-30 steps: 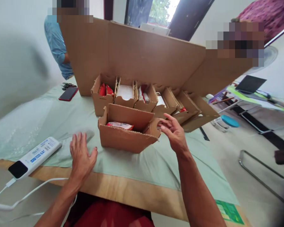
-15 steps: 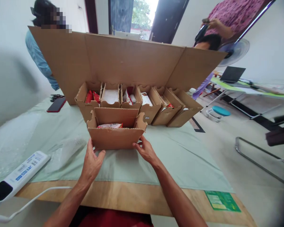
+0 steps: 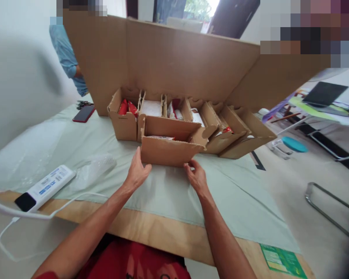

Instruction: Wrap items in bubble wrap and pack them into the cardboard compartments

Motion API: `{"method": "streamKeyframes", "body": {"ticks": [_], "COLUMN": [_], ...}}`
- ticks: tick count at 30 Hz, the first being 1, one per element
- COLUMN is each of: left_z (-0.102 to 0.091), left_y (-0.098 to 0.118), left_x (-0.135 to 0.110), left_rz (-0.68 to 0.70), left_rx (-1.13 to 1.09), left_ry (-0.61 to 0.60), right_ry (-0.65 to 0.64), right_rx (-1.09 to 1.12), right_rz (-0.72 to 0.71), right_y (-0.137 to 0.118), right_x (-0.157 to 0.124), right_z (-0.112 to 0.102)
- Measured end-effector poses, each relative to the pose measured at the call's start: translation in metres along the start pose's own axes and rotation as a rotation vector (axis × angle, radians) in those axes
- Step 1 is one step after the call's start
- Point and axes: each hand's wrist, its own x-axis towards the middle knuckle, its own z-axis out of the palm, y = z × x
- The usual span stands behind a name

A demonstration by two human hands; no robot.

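Observation:
A small open-topped cardboard box (image 3: 170, 152) stands in front of a row of similar boxes, with a white-and-red packet (image 3: 163, 138) partly visible inside. My left hand (image 3: 137, 170) grips its lower left corner, fingers along the side and thumb at the front. At the lower right corner, my right hand (image 3: 196, 175) holds it with bent fingers, some hidden by the box. Behind it, the leftmost cardboard box (image 3: 125, 128) contains red packets (image 3: 128, 107); its neighbour has a white bubble-wrapped item (image 3: 151, 108). A red snack packet (image 3: 227, 130) shows in a box farther right.
A tall cardboard panel (image 3: 180, 62) rises behind the row. On the green cloth (image 3: 168, 197) lie a phone (image 3: 83, 114), bubble wrap (image 3: 94, 168) and a white power bank (image 3: 48, 186) with a cable. A person in a blue sleeve (image 3: 62, 50) stands at the left.
Both hands have pushed the small box away from me, up against the row. My view has tilted and shifted, so the scene sits farther right.

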Motion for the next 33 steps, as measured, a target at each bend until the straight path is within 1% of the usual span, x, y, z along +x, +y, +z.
{"method": "streamKeyframes", "body": {"ticks": [2, 3, 4, 5, 7, 9, 11, 12, 14, 15, 16, 17, 18, 19, 21, 23, 25, 27, 29, 31, 33], "left_z": [-0.017, -0.026, -0.036, -0.046, -0.065, -0.083, -0.098, -0.106, -0.118, -0.124, -0.128, -0.132, -0.135, -0.137, -0.136, -0.129, -0.116, -0.097, -0.078, -0.060, -0.048], "left_y": [0.004, 0.007, 0.010, 0.014, 0.019, 0.019, 0.015, 0.011, 0.003, 0.000, -0.001, -0.002, -0.001, 0.002, 0.008, 0.016, 0.021, 0.022, 0.020, 0.015, 0.010], "left_x": [-0.017, -0.028, -0.040, -0.053, -0.076, -0.092, -0.100, -0.102, -0.104, -0.106, -0.108, -0.111, -0.114, -0.116, -0.120, -0.118, -0.110, -0.100, -0.092, -0.088, -0.089], "left_rz": [-0.030, -0.029, -0.009, 0.031, 0.144, 0.248, 0.273, 0.246, 0.134, 0.057, -0.022, -0.097, -0.169, -0.234, -0.342, -0.450, -0.568, -0.677, -0.726, -0.717, -0.683], "left_rx": [0.088, 0.148, 0.215, 0.284, 0.407, 0.504, 0.568, 0.583, 0.568, 0.537, 0.493, 0.439, 0.375, 0.295, 0.066, -0.250, -0.537, -0.677, -0.683, -0.644, -0.607], "left_ry": [-0.001, -0.006, -0.010, 0.001, 0.086, 0.233, 0.370, 0.415, 0.452, 0.459, 0.469, 0.481, 0.488, 0.491, 0.485, 0.439, 0.335, 0.231, 0.209, 0.231, 0.229], "right_ry": [-0.033, -0.081, -0.143, -0.210, -0.325, -0.392, -0.453, -0.479, -0.549, -0.582, -0.598, -0.586, -0.540, -0.464, -0.263, -0.093, 0.004, 0.013, -0.036, -0.104, -0.176], "right_rx": [-0.127, -0.186, -0.223, -0.233, -0.178, -0.140, -0.195, -0.244, -0.349, -0.399, -0.438, -0.459, -0.460, -0.444, -0.384, -0.355, -0.370, -0.417, -0.475, -0.528, -0.536], "right_rz": [0.033, 0.015, -0.038, -0.127, -0.385, -0.665, -0.906, -0.999, -1.146, -1.196, -1.230, -1.246, -1.249, -1.242, -1.217, -1.208, -1.209, -1.191, -1.122, -0.985, -0.811], "right_y": [-0.004, -0.009, -0.016, -0.027, -0.059, -0.101, -0.148, -0.169, -0.204, -0.214, -0.220, -0.220, -0.216, -0.207, -0.183, -0.155, -0.128, -0.102, -0.076, -0.051, -0.027], "right_x": [-0.018, -0.027, -0.035, -0.042, -0.047, -0.042, -0.031, -0.025, -0.015, -0.011, -0.010, -0.010, -0.012, -0.016, -0.028, -0.047, -0.071, -0.096, -0.118, -0.133, -0.144], "right_z": [-0.001, 0.000, 0.004, 0.011, 0.034, 0.069, 0.110, 0.131, 0.165, 0.176, 0.182, 0.182, 0.176, 0.165, 0.133, 0.097, 0.067, 0.047, 0.033, 0.018, 0.000]}}
